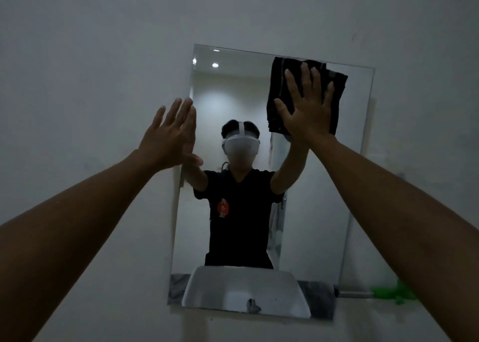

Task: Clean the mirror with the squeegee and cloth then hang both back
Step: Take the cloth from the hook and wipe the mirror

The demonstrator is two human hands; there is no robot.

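The right hand (pixel 308 105) lies flat with fingers spread, palm pressing a dark cloth (pixel 281 87) against the upper right corner of the mirror (pixel 321 212) — not gripping it. The left hand (pixel 169 136) is open too, fingers straight, at the mirror's left edge and holding nothing. Low on the right, something green (pixel 391 293) sits by the wall — blurred.

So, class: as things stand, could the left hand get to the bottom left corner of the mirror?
Probably yes. The left hand is open and empty, resting flat at the mirror's left edge, and nothing lies between it and the bottom left corner. The right hand presses the black cloth near the top right, well clear.
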